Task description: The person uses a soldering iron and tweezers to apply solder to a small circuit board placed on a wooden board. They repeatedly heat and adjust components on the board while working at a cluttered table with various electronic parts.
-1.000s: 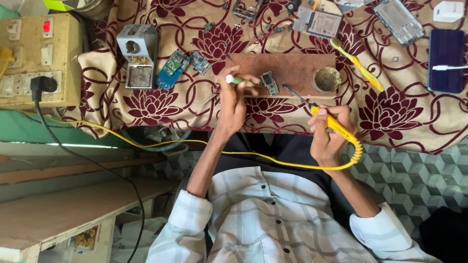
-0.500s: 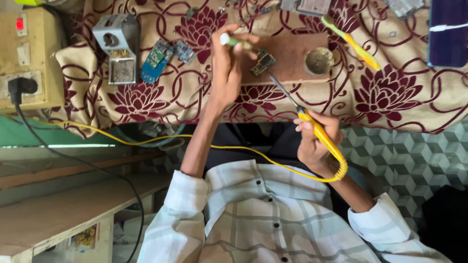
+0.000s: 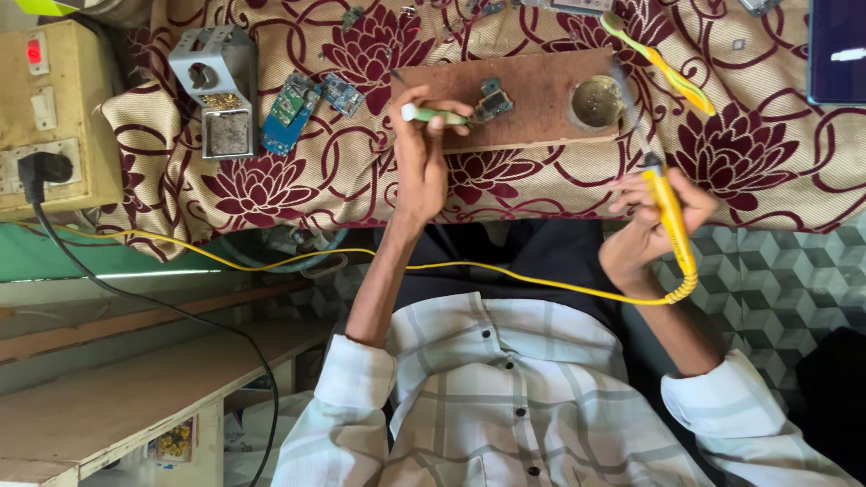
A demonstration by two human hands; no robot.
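Note:
My left hand pinches a thin green-and-white tool, whose tip rests against a small circuit board. That board lies on a brown wooden block on the flowered cloth. My right hand grips a yellow soldering iron off the table's front edge. Its dark tip points up toward a round metal tin set into the block and is blurred. The iron's yellow cable runs left across my lap.
A yellowed socket box with a black plug sits far left. A grey metal holder and blue circuit boards lie beside it. A yellow-green brush and a dark flat device lie at the right. A wooden shelf is below left.
My right hand has pulled the soldering iron right and away from the small circuit board. The left hand has stayed at the board with its tool.

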